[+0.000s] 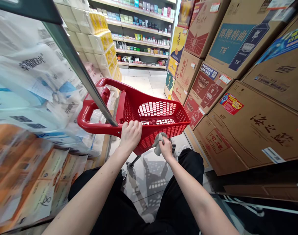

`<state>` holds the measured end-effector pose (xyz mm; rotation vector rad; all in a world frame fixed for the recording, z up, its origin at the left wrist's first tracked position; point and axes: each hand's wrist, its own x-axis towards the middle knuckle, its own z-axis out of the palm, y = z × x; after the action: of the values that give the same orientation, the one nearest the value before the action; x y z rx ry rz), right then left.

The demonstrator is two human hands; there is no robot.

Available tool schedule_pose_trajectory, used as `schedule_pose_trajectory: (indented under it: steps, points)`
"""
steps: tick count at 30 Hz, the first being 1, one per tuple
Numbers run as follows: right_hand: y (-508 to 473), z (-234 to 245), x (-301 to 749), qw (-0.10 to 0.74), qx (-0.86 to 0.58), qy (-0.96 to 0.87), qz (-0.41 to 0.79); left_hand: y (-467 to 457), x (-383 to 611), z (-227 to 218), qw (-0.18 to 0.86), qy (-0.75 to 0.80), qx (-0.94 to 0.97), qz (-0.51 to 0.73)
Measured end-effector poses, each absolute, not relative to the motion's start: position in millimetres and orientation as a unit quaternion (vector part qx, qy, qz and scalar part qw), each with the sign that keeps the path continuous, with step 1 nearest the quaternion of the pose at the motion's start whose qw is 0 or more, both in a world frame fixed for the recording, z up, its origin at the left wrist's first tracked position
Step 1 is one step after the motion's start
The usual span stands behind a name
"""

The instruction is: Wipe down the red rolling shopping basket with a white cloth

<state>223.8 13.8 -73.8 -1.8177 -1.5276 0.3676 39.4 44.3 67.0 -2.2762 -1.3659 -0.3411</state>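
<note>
A red plastic shopping cart (161,103) with a perforated basket stands crosswise before me, its metal handle post (82,75) rising toward the upper left. My left hand (131,133) is closed over the near rim of the basket, beside the foot of the post. Lower and to the right, my right hand (165,147) grips a grey cloth (158,143) against the basket's near side wall. Part of the cloth is hidden behind the fingers. The basket's visible inside holds no goods.
Stacked cartons (256,120) wall off the right side. On the left stand piles of wrapped packs (24,78) and orange packages (41,182). Store shelves (144,36) with small goods stand beyond the tiled floor (149,81). One caster (129,164) shows below the cart.
</note>
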Motion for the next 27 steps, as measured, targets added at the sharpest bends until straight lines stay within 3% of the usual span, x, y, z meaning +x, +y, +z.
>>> schedule_pose_trajectory:
  steps: [8, 17, 23, 27]
  points:
    - [20.8, -65.9, 201.8, 0.305, -0.704, -0.634, 0.100, 41.8, 41.4, 67.4, 0.217, -0.493, -0.832, -0.133]
    - [8.3, -82.2, 200.1, 0.292, -0.694, -0.618, 0.226, 38.5, 40.5, 65.2, 0.220, -0.494, -0.828, -0.150]
    - [14.0, -70.0, 191.6, 0.225, -0.698, -0.653, 0.188, 37.3, 38.5, 66.7, 0.224, -0.477, -0.837, -0.146]
    - [19.2, -62.6, 207.9, 0.193, -0.696, -0.653, 0.227, 37.3, 32.5, 66.8, 0.231, -0.450, -0.849, -0.156]
